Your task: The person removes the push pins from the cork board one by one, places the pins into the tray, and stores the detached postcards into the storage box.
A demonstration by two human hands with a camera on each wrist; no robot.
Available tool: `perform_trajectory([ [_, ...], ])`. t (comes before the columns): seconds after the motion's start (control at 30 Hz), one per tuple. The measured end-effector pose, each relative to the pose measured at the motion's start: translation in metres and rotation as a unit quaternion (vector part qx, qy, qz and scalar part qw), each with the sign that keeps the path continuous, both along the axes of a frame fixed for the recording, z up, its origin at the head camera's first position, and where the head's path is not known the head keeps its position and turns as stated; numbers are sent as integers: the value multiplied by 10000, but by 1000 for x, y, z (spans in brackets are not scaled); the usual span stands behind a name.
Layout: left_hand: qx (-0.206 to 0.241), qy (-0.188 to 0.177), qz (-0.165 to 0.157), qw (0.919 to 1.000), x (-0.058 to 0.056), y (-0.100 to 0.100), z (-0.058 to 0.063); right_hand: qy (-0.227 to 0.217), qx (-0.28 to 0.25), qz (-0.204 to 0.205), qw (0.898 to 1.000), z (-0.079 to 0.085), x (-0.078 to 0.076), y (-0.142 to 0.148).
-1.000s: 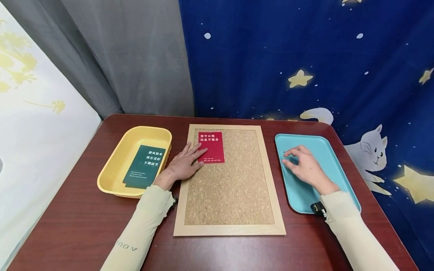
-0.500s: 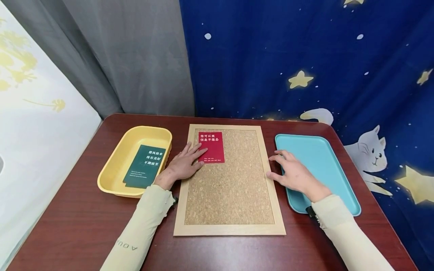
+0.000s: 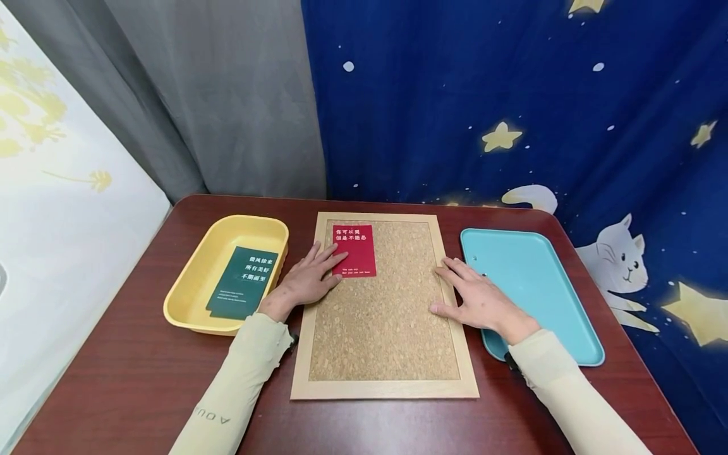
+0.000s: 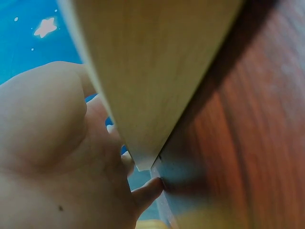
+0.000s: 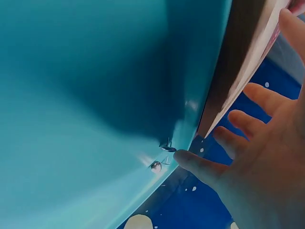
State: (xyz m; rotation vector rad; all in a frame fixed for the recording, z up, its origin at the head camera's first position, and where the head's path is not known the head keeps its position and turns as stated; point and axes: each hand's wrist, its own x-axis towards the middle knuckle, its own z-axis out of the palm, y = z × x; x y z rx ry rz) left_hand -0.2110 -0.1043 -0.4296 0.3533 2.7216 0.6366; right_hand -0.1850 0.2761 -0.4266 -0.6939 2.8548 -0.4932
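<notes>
A cork board (image 3: 387,328) with a pale wooden frame lies flat on the table. On its upper left lies a red card (image 3: 361,253) with white lettering. My left hand (image 3: 304,279) rests across the board's left edge, its fingers spread and fingertips on the card's left side. At the right edge of the board is my right hand (image 3: 480,297), fingers extended and spread over the frame, nothing visibly held. Two small shiny thumbtacks, one silver tack (image 5: 156,166) and one darker tack (image 5: 167,149), lie in the blue tray (image 5: 86,157) close to the right hand's little finger.
Left of the board stands a yellow basin (image 3: 193,278) holding dark green cards (image 3: 244,284). The blue tray sits right of the board, partly under the right forearm. Grey and blue curtains (image 3: 409,114) hang behind the table (image 3: 131,354).
My right hand has moved left from above the blue tray to the board's right edge, and its bent fingers have spread. My left hand has stayed on the card and frame.
</notes>
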Motion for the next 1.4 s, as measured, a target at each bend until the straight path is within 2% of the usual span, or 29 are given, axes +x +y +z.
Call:
perform_trajectory([
  [0.17,-3,21,-21,10000,1,0,0,-66,63,78,9999,-1,1,-3],
  [0.4,-25,27,-40,10000,0,0,-1,-374,304,17,9988,-2,2,-7],
  [0.87,24,19,52,10000,-3,3,0,-507,377,80,9980,0,2,-8],
  [1.17,66,91,258,9996,-10,10,21,-470,263,43,9985,1,0,-5],
  [1.4,92,324,455,9984,-12,13,26,-591,215,83,9980,-2,0,-6],
])
